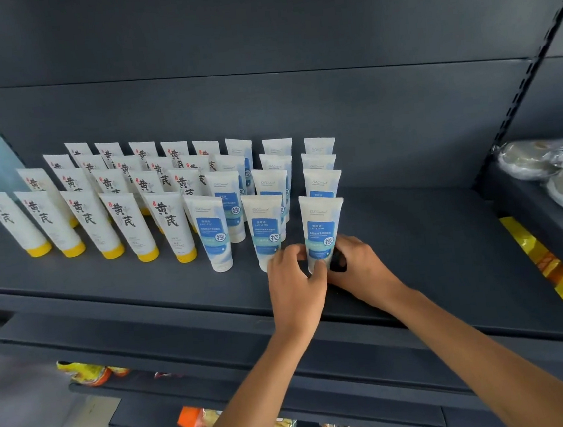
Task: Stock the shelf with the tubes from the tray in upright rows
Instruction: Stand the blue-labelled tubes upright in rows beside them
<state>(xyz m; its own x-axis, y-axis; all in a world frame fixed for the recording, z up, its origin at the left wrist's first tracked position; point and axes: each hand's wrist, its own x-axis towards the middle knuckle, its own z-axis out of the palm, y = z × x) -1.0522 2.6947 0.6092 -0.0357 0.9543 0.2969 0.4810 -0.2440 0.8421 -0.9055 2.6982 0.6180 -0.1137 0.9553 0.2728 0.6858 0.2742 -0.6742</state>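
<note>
Upright tubes stand in rows on a dark grey shelf (pixel 431 250). On the left are white tubes with yellow caps (pixel 130 224); to their right are white tubes with blue labels (pixel 211 233). The front tube of the rightmost row (pixel 322 225) stands cap-down near the shelf's front. My left hand (pixel 295 281) and my right hand (pixel 357 264) both grip its lower end, one from each side, and their fingers hide its cap. No tray is in view.
The shelf surface to the right of the tubes is bare. A neighbouring shelf at right holds round wrapped packs (pixel 544 167) and a yellow packet (pixel 561 272). Lower shelves carry orange and yellow snack bags (pixel 89 373). A slotted upright post (pixel 528 76) divides the bays.
</note>
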